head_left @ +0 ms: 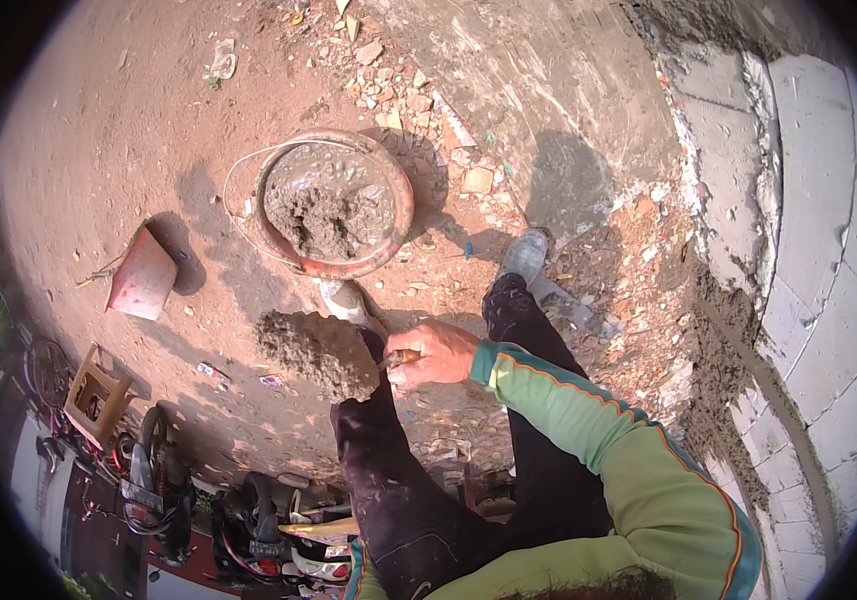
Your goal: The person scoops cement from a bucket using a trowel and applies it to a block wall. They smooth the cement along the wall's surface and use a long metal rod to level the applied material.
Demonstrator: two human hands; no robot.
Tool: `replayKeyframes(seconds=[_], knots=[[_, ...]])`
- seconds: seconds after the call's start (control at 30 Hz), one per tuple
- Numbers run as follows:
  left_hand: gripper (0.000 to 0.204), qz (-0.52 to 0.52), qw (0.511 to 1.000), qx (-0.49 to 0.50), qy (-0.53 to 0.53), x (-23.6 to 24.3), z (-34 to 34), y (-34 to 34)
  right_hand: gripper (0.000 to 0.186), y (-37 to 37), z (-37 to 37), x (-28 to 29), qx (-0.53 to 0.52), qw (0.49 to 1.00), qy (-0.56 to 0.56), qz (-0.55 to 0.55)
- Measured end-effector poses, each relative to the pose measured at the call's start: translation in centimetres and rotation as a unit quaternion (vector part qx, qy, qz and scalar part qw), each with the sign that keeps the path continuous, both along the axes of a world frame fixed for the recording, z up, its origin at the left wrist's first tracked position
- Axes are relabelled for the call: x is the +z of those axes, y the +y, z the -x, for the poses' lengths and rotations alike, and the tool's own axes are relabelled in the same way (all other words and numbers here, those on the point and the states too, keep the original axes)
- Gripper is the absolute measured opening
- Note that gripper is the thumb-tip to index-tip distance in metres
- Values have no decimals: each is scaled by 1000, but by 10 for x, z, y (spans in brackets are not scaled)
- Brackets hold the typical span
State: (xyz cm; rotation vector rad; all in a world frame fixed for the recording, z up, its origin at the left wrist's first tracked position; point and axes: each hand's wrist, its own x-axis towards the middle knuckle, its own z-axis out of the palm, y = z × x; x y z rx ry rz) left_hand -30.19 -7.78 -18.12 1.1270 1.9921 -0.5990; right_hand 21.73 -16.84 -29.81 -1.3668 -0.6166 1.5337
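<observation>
My right hand (435, 352) is closed around the wooden handle of a trowel (407, 356). A large heap of wet grey mortar (314, 352) lies on the blade and hides most of it. The loaded trowel is held in front of my left leg, just below a round reddish bucket (405, 185) in the picture. Inside that bucket is more grey mortar (349, 195), rough and dug into on its near side. The bucket's thin wire handle hangs over to the left. Only a bit of my left sleeve shows at the lower edge; the left hand is out of sight.
To the right runs a white block wall (819, 200) with a line of fresh mortar (789, 420) along it. A pink container (143, 275) lies on the dirt at left. Rubble (419, 100) is scattered near the bucket. A wooden stool (99, 395) and parked motorbikes (259, 525) are at lower left.
</observation>
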Motion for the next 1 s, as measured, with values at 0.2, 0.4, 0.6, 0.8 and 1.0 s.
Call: replayKeyframes(seconds=[0.2, 0.4, 0.6, 0.8, 1.0], knots=[[70, -67, 997, 15, -41, 1, -19, -30, 9, -294, -360, -52, -291, 905, 29, 309], [67, -165, 891, -421, -40, -27, 16, 38, 16, -403, -386, 142, -397, 847, -227, 269], [65, -130, 927, -122, -328, -64, -312, 62, 27, -228, -175, 126, -122, 863, -336, 356], [66, -107, 886, 108, -438, -97, -356, 53, 28, 16, -46, -11, 6, 830, -406, 382], [67, -167, 918, 158, -324, -148, -323, 98, 31, 131, -5, -147, -37, 873, -361, 326]])
